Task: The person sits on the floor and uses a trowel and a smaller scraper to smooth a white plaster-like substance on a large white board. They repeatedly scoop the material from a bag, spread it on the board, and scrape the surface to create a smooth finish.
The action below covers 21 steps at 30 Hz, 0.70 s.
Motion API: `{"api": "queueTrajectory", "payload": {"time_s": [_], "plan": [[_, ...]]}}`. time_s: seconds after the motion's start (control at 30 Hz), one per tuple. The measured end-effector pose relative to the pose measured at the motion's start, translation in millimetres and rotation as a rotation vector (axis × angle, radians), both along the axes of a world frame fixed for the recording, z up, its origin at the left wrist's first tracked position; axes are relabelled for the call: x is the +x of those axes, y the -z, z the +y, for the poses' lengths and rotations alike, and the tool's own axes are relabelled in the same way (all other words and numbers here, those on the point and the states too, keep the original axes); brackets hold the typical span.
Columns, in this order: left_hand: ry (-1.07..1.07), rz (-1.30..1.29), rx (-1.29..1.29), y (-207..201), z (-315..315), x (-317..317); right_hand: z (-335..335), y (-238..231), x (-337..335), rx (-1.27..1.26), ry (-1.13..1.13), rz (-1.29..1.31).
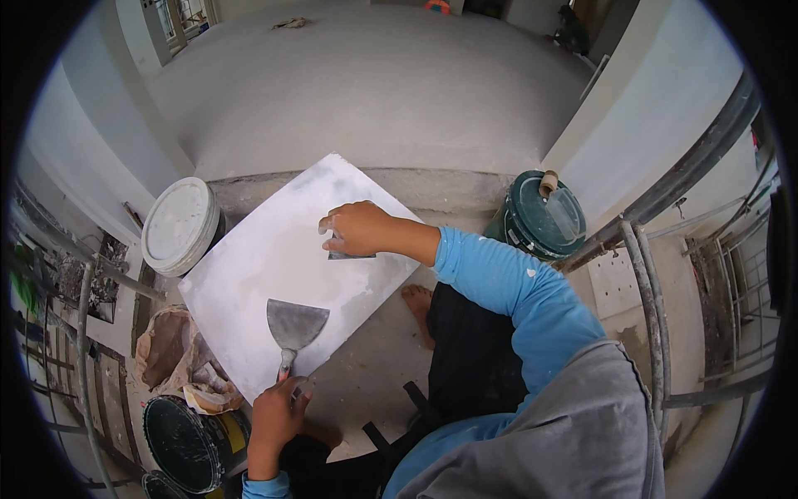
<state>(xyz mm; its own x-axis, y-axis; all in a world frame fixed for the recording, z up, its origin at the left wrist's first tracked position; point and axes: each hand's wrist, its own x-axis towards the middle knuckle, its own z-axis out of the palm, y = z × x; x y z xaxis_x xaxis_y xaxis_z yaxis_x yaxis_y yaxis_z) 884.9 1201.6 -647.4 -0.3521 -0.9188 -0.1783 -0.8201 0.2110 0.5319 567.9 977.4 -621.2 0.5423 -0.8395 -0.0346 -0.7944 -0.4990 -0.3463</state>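
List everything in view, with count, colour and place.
Board: one, white, centre
Scraper: one, grey, in left hand
Blade: one, grey, under right hand
Lidded bucket: one, white lid, left
Green bucket: one, lidded, right
Open buckets: two, dark green, lower left
Bag: one, brown, left
Rails: several, grey, both sides
Floor: one, grey, beyond board
Walls: several, pale, both sides
Background person: one, dark, far right
Feet: two, bare, near board
Sleeves: two, blue, on arms
Hands: two, bare, on tools
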Motion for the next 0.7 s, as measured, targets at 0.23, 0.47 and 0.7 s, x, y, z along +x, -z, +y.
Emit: {"api": "queueTrajectory", "payload": {"time_s": [0.23, 0.47, 0.7], "plan": [[0.086, -0.080, -0.016, 14.5, -9.0, -15.3, 23.9, 25.0, 29.1, 0.034, -0.237, -0.054], [0.139, -0.075, 0.076, 23.8, 0.6, -22.4, 38.9, 38.0, 25.7, 0.155, -0.382, -0.010], [0.068, -0.033, 0.026, 1.6, 13.3, 1.9, 40.7, 42.3, 17.6, 0.171, -0.362, -0.033]]}}
